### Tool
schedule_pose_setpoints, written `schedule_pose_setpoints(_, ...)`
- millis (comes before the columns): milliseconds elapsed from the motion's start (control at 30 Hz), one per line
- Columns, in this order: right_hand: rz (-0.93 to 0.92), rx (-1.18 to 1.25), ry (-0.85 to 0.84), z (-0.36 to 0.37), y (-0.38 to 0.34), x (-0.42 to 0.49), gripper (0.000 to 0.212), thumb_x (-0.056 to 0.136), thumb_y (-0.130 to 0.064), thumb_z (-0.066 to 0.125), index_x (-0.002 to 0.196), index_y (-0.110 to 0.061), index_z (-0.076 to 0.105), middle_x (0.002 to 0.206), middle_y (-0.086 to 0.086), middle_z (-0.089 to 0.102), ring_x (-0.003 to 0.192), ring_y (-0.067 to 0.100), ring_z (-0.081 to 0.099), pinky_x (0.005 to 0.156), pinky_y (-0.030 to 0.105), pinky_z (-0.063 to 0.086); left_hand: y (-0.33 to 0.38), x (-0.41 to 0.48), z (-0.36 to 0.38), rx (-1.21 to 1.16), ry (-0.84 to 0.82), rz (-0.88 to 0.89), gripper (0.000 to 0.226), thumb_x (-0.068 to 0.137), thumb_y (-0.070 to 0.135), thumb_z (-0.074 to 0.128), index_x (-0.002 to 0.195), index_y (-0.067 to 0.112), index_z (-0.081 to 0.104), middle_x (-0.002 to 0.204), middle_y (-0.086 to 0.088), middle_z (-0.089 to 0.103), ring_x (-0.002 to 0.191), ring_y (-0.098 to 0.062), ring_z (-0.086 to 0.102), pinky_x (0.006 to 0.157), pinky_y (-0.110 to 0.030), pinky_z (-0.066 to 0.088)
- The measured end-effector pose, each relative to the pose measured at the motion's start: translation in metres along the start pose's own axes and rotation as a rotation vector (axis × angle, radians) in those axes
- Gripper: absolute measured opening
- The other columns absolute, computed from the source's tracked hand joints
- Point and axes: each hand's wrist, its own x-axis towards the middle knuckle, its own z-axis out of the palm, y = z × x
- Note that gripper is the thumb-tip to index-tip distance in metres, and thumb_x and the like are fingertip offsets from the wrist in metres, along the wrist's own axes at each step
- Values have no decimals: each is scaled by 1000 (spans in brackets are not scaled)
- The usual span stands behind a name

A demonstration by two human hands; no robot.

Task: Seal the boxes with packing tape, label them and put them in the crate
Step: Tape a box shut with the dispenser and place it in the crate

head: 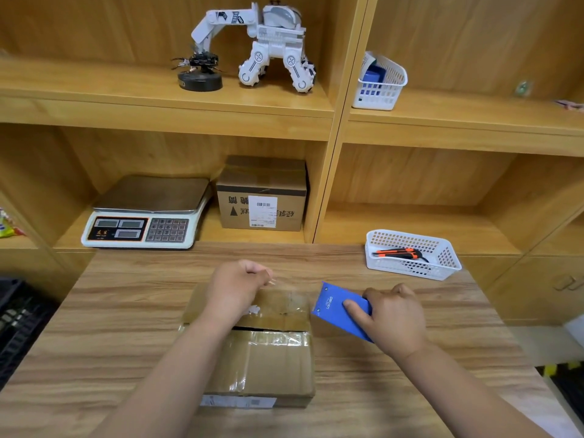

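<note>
A brown cardboard box [268, 361] lies on the wooden table [379, 374] in front of me, its top flaps parted by a dark gap. My left hand [235, 289] hovers over the box's far flap and pinches the free end of a clear tape strip [286, 287]. That strip stretches right to a blue tape dispenser [336, 308], which my right hand [393, 317] grips just off the box's right edge. A second, sealed box [262, 197] with a white label stands on the shelf behind.
A white basket [410, 254] holding an orange-and-black cutter sits at the table's back right. A weighing scale [145, 213] stands on the shelf beside the labelled box. A dark crate [15, 324] sits on the floor at left. A toy robot and another basket occupy the upper shelf.
</note>
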Motion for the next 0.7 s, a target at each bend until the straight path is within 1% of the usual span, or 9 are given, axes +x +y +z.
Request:
schedule_pose_setpoints(67,20,-35,59,0,-9,6,50,74,-54,39,42,-17,51,30,0,40,37,20,22,47,24,32,8,-10,9,177,85,110,14,83,29,63,75,32,74,78,19,69,73,3,59,68,-22,47)
schedule_pose_setpoints(133,40,-67,84,-1,-16,13,51,74,-53,38,41,-15,48,29,1,40,40,19,16,47,24,30,16,-17,19,350,224,268,14,84,32,63,74,34,74,72,23,65,84,-1,51,82,-25,37)
schedule_pose_setpoints(200,47,-79,113,1,-16,20,52,74,-53,37,41,-14,48,29,2,39,39,19,14,46,25,26,16,-21,28,476,325,435,11,78,29,69,69,33,74,66,18,66,79,-6,48,73,-26,24)
schedule_pose_setpoints(267,54,-66,118,5,-15,24,53,74,-54,37,41,-14,47,28,2,38,39,18,14,47,24,22,10,-22,34,548,387,602,9,70,29,69,61,31,72,57,15,64,70,-10,52,66,-27,17)
schedule_pose_setpoints(400,101,-2,105,14,-13,29,56,73,-58,37,40,-14,48,28,1,36,37,17,16,47,22,21,-4,-25,44,597,433,807,19,76,31,60,60,25,71,55,13,61,70,-14,55,75,-24,21)
schedule_pose_setpoints(500,141,25,74,21,-19,32,52,68,-58,53,40,-15,49,27,0,35,36,17,16,47,20,19,-9,-22,45,600,496,868,17,77,27,64,62,24,71,57,13,61,74,-13,52,78,-26,24)
schedule_pose_setpoints(567,162,-3,0,22,-23,36,50,70,-56,63,45,-14,53,33,2,44,37,20,24,48,22,25,-10,-22,43,587,530,891,18,78,26,64,61,23,70,57,13,62,75,-12,49,78,-26,24)
schedule_pose_setpoints(633,212,-28,-174,28,-17,35,48,84,-56,57,64,-13,61,55,5,63,48,25,44,61,27,35,-7,-26,38,550,555,916,16,78,25,67,62,23,70,58,12,62,74,-14,50,76,-27,26)
schedule_pose_setpoints(700,294,-2,-247,33,-5,29,48,88,-56,51,73,-12,62,66,8,68,58,27,54,72,30,35,0,-26,31,497,546,876,14,78,27,67,65,24,71,60,12,64,73,-16,54,74,-28,27)
